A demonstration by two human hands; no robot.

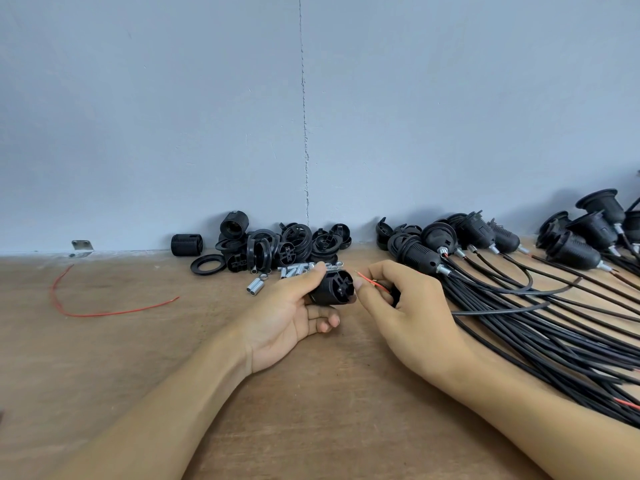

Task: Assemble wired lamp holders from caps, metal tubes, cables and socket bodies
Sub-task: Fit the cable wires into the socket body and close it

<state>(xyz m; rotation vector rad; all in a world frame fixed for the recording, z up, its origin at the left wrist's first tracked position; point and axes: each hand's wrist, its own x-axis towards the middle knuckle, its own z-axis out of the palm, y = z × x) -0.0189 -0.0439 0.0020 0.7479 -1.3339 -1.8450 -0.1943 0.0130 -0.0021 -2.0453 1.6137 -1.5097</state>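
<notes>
My left hand (pixel 294 306) grips a black socket body (pixel 334 287) between thumb and fingers, its terminal face turned to the right. My right hand (pixel 401 306) pinches a black cable end with a bare red wire (pixel 372 281) sticking out toward the socket body; the wire tip sits just right of it, not touching. A black part, partly hidden, sits inside the right hand's fingers. Loose metal tubes (pixel 256 285) lie just behind my left hand. A heap of black caps, rings and socket parts (pixel 277 245) lies against the wall.
Several finished lamp holders (pixel 426 254) with black cables (pixel 554 327) fan out across the right of the wooden table (pixel 138 341). A loose red wire (pixel 104 311) lies at the left. A metal bracket (pixel 81 247) sits at the wall's foot.
</notes>
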